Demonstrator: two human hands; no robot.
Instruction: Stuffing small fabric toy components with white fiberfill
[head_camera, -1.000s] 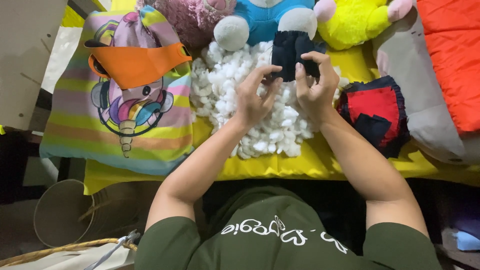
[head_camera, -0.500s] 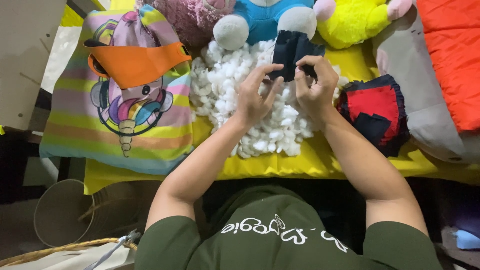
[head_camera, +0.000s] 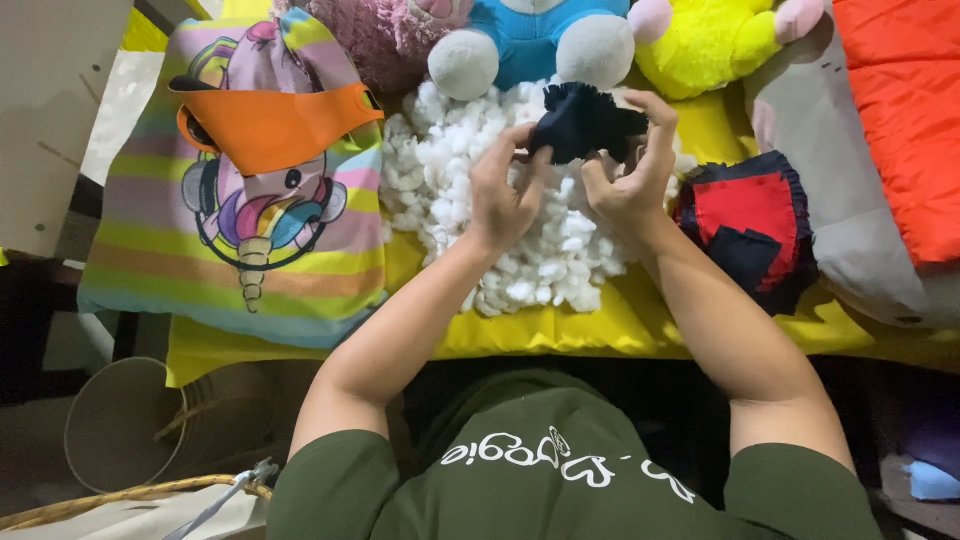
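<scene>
Left hand: the left hand is raised over the heap of stuffing, its fingers pinching the near-left edge of the dark cloth piece.
Right hand: the right hand grips the same dark cloth piece from the right, thumb below and fingers curled over its top edge.
Dark cloth piece: a small navy fabric piece with a ragged edge, held up between both hands, above the far side of the stuffing and just in front of the blue toy.
Stuffing: a heap of white stuffing lies on the yellow sheet, in the middle of the bench, under and around both hands.
Yellow sheet: it covers the bench and hangs over its near edge.
Left side of the bench: a striped bag with a unicorn picture lies flat, with an orange cloth across its upper part.
Far edge: a pink plush toy, a blue toy with grey feet and a yellow plush toy sit in a row, touching the stuffing.
Right side: a red and navy fabric patch lies just right of the right wrist; beyond it are a grey cushion and an orange fabric.
Below the bench: a pale bucket stands at the near left.
</scene>
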